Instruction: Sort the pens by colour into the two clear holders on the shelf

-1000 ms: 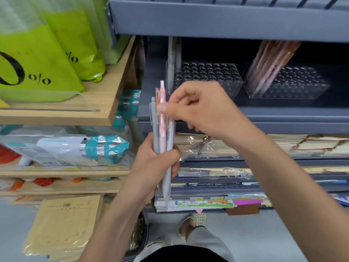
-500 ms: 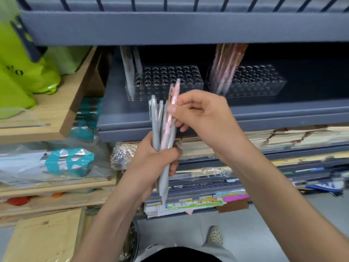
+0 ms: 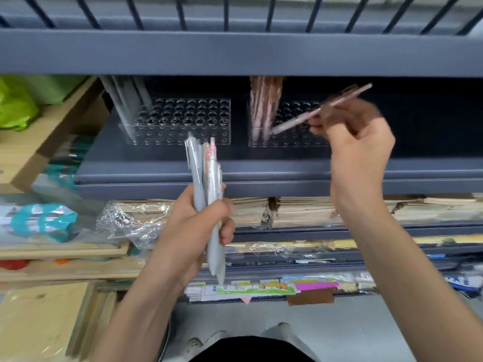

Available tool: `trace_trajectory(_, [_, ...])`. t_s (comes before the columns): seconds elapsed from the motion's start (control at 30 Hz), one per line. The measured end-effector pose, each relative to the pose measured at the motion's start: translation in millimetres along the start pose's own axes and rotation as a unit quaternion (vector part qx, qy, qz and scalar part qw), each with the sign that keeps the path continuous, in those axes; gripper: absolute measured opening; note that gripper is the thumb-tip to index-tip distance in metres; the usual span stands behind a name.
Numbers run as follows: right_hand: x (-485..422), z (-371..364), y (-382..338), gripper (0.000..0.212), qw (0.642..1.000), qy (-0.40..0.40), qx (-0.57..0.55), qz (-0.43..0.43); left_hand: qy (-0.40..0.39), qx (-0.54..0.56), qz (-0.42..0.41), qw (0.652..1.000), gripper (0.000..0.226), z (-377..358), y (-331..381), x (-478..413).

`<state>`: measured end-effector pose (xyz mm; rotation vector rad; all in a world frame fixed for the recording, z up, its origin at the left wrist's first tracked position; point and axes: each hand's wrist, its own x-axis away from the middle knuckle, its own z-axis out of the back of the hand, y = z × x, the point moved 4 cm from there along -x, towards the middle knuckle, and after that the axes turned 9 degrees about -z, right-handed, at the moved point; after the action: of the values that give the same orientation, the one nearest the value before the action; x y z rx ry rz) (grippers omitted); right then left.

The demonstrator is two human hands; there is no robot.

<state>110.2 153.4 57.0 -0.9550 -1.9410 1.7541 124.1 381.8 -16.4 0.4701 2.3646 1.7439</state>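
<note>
Right hand [image 3: 360,147] has swung right, pinching the pink pen [image 3: 295,123] mid-barrel.

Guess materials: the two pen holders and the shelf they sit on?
The left holder and right holder: likely clear acrylic or similar hard plastic, glossy; the dark shelf shows through the walls, edges glint. The shelf: matt dark grey, probably painted metal, coated board possible; even colour, no grain.

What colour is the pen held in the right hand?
Pink. The pen pinched by the right hand shows only in the head view.
</note>
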Motion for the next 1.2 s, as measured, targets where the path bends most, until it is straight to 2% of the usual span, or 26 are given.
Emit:
trace_trajectory(0.2, [-38.1,-7.4,-6.4,0.015,0.999,-0.014,0.005,0.050,0.029,0.035,0.006,0.999,0.031,-17.3,-4.6,5.3])
trace_trajectory(0.33, [-62.1,-15.8,1.4,0.012,0.989,-0.011,0.141,0.046,0.046,0.053,0.007,0.998,0.037,-23.3,-7.4,7.1])
trace_trajectory(0.47, [-78.7,-31.3,10.8,0.027,0.973,-0.041,0.225,0.032,0.064,0.059,0.001,0.996,0.037,-25.1,-9.2,8.8])
trace_trajectory(0.67, [-80.2,-52.8,12.4,0.029,0.931,-0.092,0.342,0.093,0.101,0.049,-0.014,0.994,0.032,-19.6,-6.5,13.7])
trace_trajectory(0.8, [-77.9,-56.4,14.3,0.026,0.933,-0.094,0.338,0.081,0.107,0.011,-0.006,0.994,0.036,-12.5,-4.3,15.9])
trace_trajectory(1.03, [-71.4,-51.3,7.8,0.023,0.940,-0.064,0.330,0.063,0.092,0.033,-0.011,0.995,0.032,-3.7,-1.2,14.6])
trace_trajectory(1.1, [-65.7,-45.6,6.2,0.018,0.956,-0.037,0.290,0.037,0.082,0.033,-0.013,0.996,0.027,1.8,-0.3,15.3])
trace_trajectory(1.2, [-40.4,-36.1,-2.7,0.020,0.986,0.007,0.161,0.035,0.062,0.031,-0.019,0.997,0.021,13.3,2.4,16.2])
